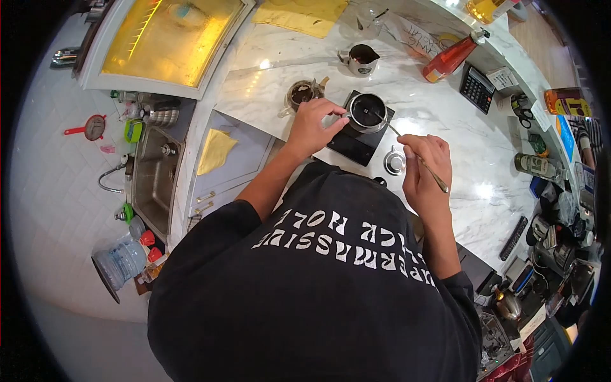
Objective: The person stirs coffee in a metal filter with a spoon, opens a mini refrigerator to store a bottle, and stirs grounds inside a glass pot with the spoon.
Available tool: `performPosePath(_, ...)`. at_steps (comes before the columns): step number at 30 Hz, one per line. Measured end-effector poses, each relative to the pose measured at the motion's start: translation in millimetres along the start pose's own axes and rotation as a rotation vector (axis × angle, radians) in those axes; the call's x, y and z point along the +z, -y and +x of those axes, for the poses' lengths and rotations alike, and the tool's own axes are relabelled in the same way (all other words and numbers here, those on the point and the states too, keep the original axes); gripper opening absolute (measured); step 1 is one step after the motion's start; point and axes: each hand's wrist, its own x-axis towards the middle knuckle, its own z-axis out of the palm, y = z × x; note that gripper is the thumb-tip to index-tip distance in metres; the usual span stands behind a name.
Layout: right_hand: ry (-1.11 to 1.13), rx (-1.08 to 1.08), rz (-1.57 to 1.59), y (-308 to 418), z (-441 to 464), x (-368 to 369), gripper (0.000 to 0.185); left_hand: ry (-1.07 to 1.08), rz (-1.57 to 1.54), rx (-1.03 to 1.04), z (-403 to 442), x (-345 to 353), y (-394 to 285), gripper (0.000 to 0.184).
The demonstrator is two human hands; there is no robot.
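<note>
A round metal-rimmed cup (368, 113) with dark liquid stands on a black scale (351, 144) near the counter's front edge. My left hand (313, 127) is at the cup's left side, thumb and fingers closed on its handle or rim. A long thin spoon (439, 179) is held in my right hand (428, 167), its far end dipping into the cup. Beside the scale, to the right, lies a small round metal piece (394, 162). Just behind my left hand is a glass vessel (300, 93) with dark contents. A small pitcher (363, 60) stands further back.
At the back right are a red bottle (450, 58) and a calculator (477, 88). A green-labelled bottle (540, 166) and a remote (513, 238) lie to the right. The sink (156, 181) is at the left. Yellow cloth (299, 14) lies at the back.
</note>
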Motion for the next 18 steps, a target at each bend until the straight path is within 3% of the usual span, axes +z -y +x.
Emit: performPosePath(18, 0.009, 0.029, -0.015, -1.2, -5.0, -3.1, 0.013, -0.006, -0.041, -0.030, -1.8, 3.1, 2.3, 0.015)
